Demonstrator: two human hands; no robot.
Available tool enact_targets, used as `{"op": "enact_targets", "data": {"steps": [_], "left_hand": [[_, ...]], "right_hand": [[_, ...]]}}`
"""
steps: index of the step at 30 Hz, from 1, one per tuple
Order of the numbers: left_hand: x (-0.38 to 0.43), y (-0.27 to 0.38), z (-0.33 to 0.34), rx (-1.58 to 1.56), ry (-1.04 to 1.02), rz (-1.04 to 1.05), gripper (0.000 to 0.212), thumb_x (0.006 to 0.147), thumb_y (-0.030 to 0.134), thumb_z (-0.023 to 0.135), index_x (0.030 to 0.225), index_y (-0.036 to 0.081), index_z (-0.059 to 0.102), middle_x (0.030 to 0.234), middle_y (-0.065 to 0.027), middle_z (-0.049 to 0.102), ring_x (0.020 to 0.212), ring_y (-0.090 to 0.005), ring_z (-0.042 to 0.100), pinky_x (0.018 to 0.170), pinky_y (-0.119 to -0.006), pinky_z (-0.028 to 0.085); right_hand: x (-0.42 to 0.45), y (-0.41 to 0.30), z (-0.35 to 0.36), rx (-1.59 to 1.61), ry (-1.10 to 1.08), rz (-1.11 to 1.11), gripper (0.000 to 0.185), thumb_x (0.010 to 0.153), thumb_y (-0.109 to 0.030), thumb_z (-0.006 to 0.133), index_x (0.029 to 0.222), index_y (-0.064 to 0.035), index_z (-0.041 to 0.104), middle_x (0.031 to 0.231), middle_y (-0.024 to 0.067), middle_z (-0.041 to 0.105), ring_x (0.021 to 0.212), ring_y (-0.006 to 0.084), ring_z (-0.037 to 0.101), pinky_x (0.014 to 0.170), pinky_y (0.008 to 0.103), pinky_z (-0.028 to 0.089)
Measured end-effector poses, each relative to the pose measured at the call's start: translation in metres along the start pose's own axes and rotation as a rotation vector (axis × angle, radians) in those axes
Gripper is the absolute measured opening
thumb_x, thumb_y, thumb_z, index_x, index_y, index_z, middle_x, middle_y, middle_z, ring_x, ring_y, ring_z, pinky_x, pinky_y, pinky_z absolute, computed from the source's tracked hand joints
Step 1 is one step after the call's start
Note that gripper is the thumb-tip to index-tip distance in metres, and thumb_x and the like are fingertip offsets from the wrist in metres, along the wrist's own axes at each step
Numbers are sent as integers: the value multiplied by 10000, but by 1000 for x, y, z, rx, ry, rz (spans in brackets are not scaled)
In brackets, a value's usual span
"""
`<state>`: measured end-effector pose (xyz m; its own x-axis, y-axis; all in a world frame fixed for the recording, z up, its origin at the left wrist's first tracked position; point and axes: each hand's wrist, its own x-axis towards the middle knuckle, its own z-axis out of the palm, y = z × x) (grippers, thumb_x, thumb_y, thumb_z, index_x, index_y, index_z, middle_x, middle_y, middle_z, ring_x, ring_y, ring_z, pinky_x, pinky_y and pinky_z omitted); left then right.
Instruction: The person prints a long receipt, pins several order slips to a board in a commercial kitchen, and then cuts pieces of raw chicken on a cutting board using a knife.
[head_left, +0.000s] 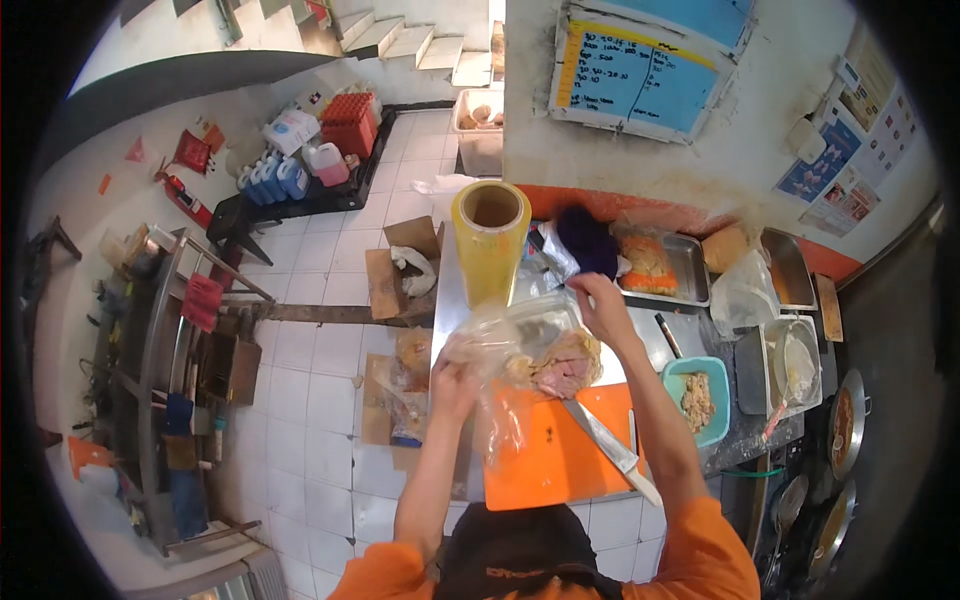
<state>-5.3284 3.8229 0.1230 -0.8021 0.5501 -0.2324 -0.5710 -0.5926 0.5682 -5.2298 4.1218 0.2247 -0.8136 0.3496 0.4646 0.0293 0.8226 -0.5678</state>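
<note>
My left hand (456, 386) grips a clear plastic bag (504, 420), which hangs over the left side of an orange cutting board (555, 457). My right hand (604, 311) is raised past the meat, its fingers bent; whether anything small is between them cannot be made out. Pink and yellowish raw meat (566, 369) lies at the board's far edge, against a shallow metal tray (551, 315). A large knife (604, 439) with a white handle rests slantwise on the board, its blade tip by the meat and its handle over the near right edge.
A large roll of plastic film (489, 255) stands upright at the table's far left. To the right are a turquoise bowl (724, 405) of chopped food, a metal container (754, 375) and a dark-handled tool (667, 335). Open cardboard boxes (384, 289) sit left of the table.
</note>
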Motion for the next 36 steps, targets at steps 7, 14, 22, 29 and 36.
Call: {"op": "enact_targets", "data": {"steps": [7,14,22,29,36], "left_hand": [[-5,11,-16,-285,89,11,436,1032,35,449,1462,64,518,1443,-96,591,1311,-259,581,1146,-430,468],[24,-26,27,-53,-16,-89,481,991,60,518,1472,79,512,1359,-89,627,1197,-231,629,1054,-401,532],[-10,23,49,-164,29,-54,325,1024,162,579,1321,39,620,1286,-87,658,1183,-238,632,1055,-415,521],[-60,143,-58,547,389,166,295,1031,138,563,1279,-18,599,1290,-108,645,1161,-229,634,943,-373,558],[-65,188,-146,126,336,493,483,992,110,577,1461,34,485,1320,-148,624,1211,-268,624,1019,-406,541]], "right_hand": [[83,98,95,-741,-159,167,313,829,-203,748,1121,-103,694,1188,146,617,1135,381,573,892,534,494],[83,107,71,-777,-335,292,459,862,-253,670,1289,-89,625,1315,218,554,1193,433,546,942,650,473],[82,97,46,-706,-453,36,525,826,-277,727,1337,-206,626,1431,178,483,1318,415,472,968,672,467],[81,136,49,-746,-267,32,242,865,-177,642,1051,-70,753,1202,125,601,1194,325,558,938,513,502],[107,109,61,-665,-445,169,374,851,-329,695,1073,-31,740,1251,172,641,1159,361,630,980,583,483]]}}
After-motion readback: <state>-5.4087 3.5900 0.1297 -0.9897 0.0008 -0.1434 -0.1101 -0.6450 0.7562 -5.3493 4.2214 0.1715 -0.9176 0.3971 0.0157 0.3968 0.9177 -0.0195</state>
